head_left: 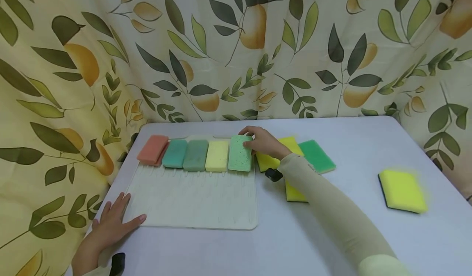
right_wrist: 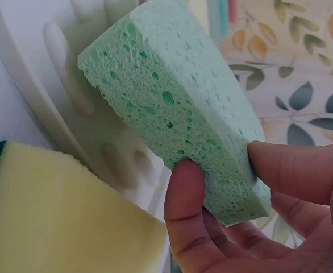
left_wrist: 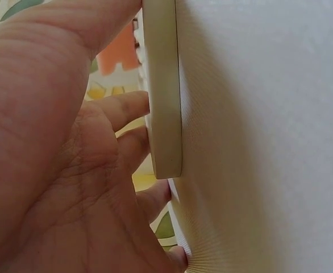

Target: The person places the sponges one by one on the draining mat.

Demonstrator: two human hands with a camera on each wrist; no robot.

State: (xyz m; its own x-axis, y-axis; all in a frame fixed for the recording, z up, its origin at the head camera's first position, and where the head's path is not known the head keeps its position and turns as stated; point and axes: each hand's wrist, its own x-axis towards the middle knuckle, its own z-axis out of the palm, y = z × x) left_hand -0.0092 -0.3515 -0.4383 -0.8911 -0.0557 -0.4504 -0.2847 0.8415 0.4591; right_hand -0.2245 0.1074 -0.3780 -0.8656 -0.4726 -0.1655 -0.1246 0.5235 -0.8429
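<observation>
My right hand (head_left: 263, 142) pinches a light green porous sponge (head_left: 239, 155) between thumb and fingers, over the right end of a row of sponges. In the right wrist view this sponge (right_wrist: 161, 102) is tilted above the slotted edge of the white ridged board (head_left: 195, 198). Along the board's far side, the row holds a red sponge (head_left: 152, 149), a teal one (head_left: 175, 153), a grey-green one (head_left: 196, 156) and a pale yellow one (head_left: 216, 156). My left hand (head_left: 112, 222) rests with fingers spread at the board's near left edge, fingertips against it.
Right of the board, partly behind my sleeve, lie a yellow sponge (head_left: 268, 163), a green sponge (head_left: 317, 156) and another yellow one (head_left: 295, 192). A dark-backed yellow sponge (head_left: 402, 190) lies farther right on the white table (head_left: 350, 144). A patterned curtain (head_left: 236, 83) hangs behind.
</observation>
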